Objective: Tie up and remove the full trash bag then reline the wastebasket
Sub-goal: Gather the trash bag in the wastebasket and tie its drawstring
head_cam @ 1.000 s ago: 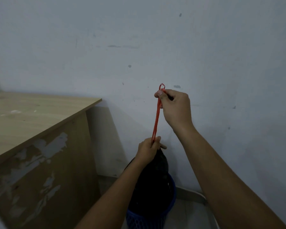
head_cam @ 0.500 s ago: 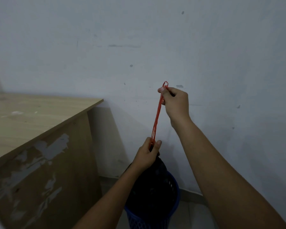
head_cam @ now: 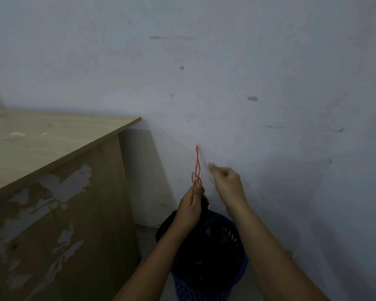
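Note:
A black trash bag (head_cam: 206,244) fills a blue mesh wastebasket (head_cam: 240,271) on the floor by the wall. My left hand (head_cam: 190,208) pinches the gathered neck of the bag together with the base of its red drawstring (head_cam: 197,164). The drawstring rises slack and wavy above my fingers, free at its top. My right hand (head_cam: 225,181) is blurred, just right of the drawstring and apart from it, fingers curled with nothing seen in them.
A worn wooden desk (head_cam: 41,144) with a peeling side panel stands close on the left of the wastebasket. A scuffed white wall (head_cam: 269,83) lies directly behind. A strip of tiled floor shows beside the basket.
My right hand has let go of the drawstring's top and dropped down to the right. The string, taut before, now stands slack. My left hand still holds the bag's neck.

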The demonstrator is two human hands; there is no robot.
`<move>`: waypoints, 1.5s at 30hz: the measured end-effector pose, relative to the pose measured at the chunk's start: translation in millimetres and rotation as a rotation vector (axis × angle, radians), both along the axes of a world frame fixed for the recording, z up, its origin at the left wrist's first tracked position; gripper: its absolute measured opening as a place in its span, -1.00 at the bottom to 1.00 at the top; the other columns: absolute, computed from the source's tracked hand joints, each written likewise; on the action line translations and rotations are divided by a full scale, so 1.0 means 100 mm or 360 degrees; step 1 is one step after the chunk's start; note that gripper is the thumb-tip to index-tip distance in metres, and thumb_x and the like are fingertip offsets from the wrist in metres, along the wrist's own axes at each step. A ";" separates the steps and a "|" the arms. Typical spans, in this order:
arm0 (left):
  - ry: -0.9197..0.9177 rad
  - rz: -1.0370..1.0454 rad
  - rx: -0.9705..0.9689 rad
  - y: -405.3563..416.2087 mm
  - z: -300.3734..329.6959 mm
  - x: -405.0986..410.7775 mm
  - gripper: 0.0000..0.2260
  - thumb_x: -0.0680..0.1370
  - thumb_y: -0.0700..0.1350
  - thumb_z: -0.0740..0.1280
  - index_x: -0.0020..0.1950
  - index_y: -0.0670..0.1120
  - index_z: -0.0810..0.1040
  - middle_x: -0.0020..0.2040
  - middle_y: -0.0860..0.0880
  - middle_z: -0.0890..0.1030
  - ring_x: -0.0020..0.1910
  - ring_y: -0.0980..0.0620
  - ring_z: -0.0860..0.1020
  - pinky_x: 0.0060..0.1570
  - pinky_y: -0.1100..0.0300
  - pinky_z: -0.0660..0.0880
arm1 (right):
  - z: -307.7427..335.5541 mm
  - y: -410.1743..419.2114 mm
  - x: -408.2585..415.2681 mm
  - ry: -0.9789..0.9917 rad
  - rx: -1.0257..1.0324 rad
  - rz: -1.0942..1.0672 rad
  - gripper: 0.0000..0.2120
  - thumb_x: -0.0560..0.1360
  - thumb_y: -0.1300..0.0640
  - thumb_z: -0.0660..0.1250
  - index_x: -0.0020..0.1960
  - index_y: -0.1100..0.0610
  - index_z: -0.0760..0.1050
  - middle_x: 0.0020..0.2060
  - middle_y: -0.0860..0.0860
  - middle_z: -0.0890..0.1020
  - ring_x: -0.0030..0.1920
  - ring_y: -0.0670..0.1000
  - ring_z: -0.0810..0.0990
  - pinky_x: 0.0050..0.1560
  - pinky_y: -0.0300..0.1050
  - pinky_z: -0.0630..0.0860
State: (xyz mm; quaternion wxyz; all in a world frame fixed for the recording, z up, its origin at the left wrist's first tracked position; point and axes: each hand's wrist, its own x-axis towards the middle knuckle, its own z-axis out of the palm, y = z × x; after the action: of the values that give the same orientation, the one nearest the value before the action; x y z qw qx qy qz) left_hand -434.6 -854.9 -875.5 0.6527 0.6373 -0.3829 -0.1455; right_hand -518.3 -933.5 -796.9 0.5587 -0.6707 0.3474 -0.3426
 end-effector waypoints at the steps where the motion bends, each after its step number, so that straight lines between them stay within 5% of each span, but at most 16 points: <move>1: 0.0017 -0.0016 0.0010 -0.01 -0.03 0.03 -0.64 0.73 0.14 0.05 -0.02 0.02 0.56 -0.14 0.17 0.64 -0.16 0.21 0.60 -0.06 0.24 0.51 | -0.17 0.03 -0.01 0.0046 0.0079 0.0123 -0.53 0.61 -0.23 0.40 0.12 0.20 0.69 0.06 0.15 0.76 -0.05 0.02 0.70 0.06 -0.04 0.57; 4: 0.0031 -0.0085 0.0060 0.00 -0.11 0.11 -0.59 0.77 0.03 0.05 0.56 -0.02 0.44 0.49 0.10 0.50 0.46 0.25 0.45 0.47 0.31 0.36 | -0.44 0.13 -0.02 0.0000 0.0369 0.0395 -0.57 0.60 -0.22 0.41 0.08 0.15 0.77 -0.02 0.08 0.81 -0.02 -0.01 0.79 -0.07 -0.21 0.64; 6: 0.0047 -0.0121 0.0109 0.04 -0.13 0.11 -0.58 0.77 0.04 0.06 0.59 -0.05 0.42 0.53 0.06 0.46 0.52 0.19 0.40 0.54 0.25 0.29 | -0.52 0.16 0.03 -0.0179 0.0485 0.0397 -0.68 0.60 -0.14 0.45 0.11 0.10 0.78 0.04 0.02 0.80 0.05 -0.04 0.78 0.04 -0.19 0.67; 9: 0.0039 0.0004 0.0147 0.09 -0.15 0.11 -0.64 0.78 0.00 0.08 0.48 -0.02 0.54 0.37 0.09 0.59 0.38 0.20 0.52 0.33 0.42 0.41 | -0.56 0.19 0.11 -0.0344 0.0564 0.0308 -0.83 0.63 0.07 0.45 0.08 0.12 0.78 -0.08 -0.05 0.81 0.05 -0.05 0.77 0.08 -0.15 0.65; 13: 0.0183 0.0489 0.0092 0.14 -0.20 0.18 -0.64 0.76 -0.01 0.12 0.04 -0.07 0.68 -0.05 0.03 0.72 0.02 -0.02 0.67 -0.09 0.29 0.51 | -0.65 0.24 0.20 -0.0272 0.0605 0.0066 -0.82 0.66 0.14 0.40 0.00 0.12 0.78 -0.01 0.06 0.79 0.08 0.06 0.71 -0.11 -0.18 0.58; 18: 0.0555 0.0502 -0.0080 0.18 -0.09 0.14 -0.62 0.77 0.07 0.10 0.03 -0.04 0.66 0.00 -0.07 0.72 0.05 -0.04 0.67 0.13 0.05 0.60 | -0.67 0.27 0.22 -0.0515 0.0955 0.0146 -0.76 0.72 0.18 0.26 -0.02 0.19 0.65 -0.12 0.07 0.79 0.00 0.06 0.73 -0.13 -0.17 0.58; 24: 0.0356 0.0370 0.0152 0.24 -0.18 0.15 -0.62 0.75 0.08 0.13 0.04 -0.03 0.69 -0.01 -0.01 0.75 0.04 0.01 0.70 0.22 -0.06 0.60 | -0.58 0.32 0.24 -0.0232 0.0991 0.0210 -0.62 0.58 -0.17 0.47 -0.02 0.17 0.73 -0.05 0.10 0.80 0.04 0.11 0.73 -0.01 -0.02 0.62; 27: 0.0122 0.0311 0.0231 0.27 -0.14 0.10 -0.57 0.70 0.15 0.12 0.15 -0.09 0.67 0.13 -0.01 0.71 0.14 0.01 0.66 0.27 0.16 0.54 | -0.67 0.38 0.26 -0.0234 0.0808 0.0217 -0.71 0.50 -0.03 0.59 0.06 0.17 0.77 0.01 0.12 0.80 0.07 0.15 0.77 0.18 0.09 0.69; 30: 0.0134 0.0276 0.0285 0.29 -0.04 0.07 -0.64 0.77 -0.07 0.11 0.29 -0.20 0.65 0.25 -0.06 0.64 0.30 0.01 0.55 0.11 0.53 0.30 | -0.67 0.43 0.29 -0.0371 0.0820 0.0096 -0.83 0.57 0.13 0.53 0.11 0.18 0.76 -0.02 0.15 0.79 0.09 0.19 0.76 0.18 0.12 0.69; 33: 0.0281 0.0339 0.0214 0.30 -0.04 0.09 -0.62 0.77 -0.13 0.08 0.11 -0.18 0.69 0.02 0.11 0.66 0.16 0.25 0.62 0.07 0.51 0.42 | -0.66 0.38 0.33 -0.0510 0.1063 -0.0070 -0.88 0.61 0.19 0.45 0.10 0.20 0.72 -0.02 0.16 0.75 0.00 0.16 0.72 -0.07 -0.01 0.66; 37: 0.0480 0.0468 0.0140 0.28 -0.11 0.14 -0.67 0.77 -0.07 0.08 0.07 -0.06 0.64 0.04 -0.04 0.69 0.10 -0.03 0.65 0.22 0.00 0.59 | -0.67 0.34 0.36 -0.0629 0.1002 -0.0099 -0.81 0.70 0.26 0.26 0.12 0.18 0.66 -0.02 0.07 0.72 -0.01 0.05 0.65 -0.05 -0.10 0.55; 42: 0.0718 0.0324 -0.0052 0.32 -0.03 0.08 -0.78 0.76 -0.13 0.11 0.11 -0.11 0.55 -0.14 -0.01 0.61 -0.15 -0.01 0.56 -0.10 0.11 0.49 | -0.62 0.34 0.39 -0.0401 0.0916 -0.0042 -0.69 0.72 0.05 0.21 0.16 0.19 0.67 -0.39 -0.04 0.44 -0.31 -0.02 0.40 -0.20 -0.11 0.38; 45: 0.0818 0.0235 0.0026 0.33 0.02 0.04 -0.74 0.68 -0.06 0.16 -0.16 -0.08 0.48 -0.36 0.01 0.43 -0.34 0.01 0.43 -0.28 0.12 0.36 | -0.60 0.39 0.41 -0.0257 0.0824 0.0070 -0.51 0.73 -0.10 0.11 0.03 0.21 0.67 -0.37 0.00 0.48 -0.31 0.01 0.44 -0.23 -0.05 0.40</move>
State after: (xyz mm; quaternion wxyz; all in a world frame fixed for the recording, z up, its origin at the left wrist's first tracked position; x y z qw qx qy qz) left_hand -430.9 -821.4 -873.9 0.7321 0.6109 -0.1559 -0.2578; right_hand -477.5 -894.2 -856.6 0.7447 -0.4833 0.3633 -0.2825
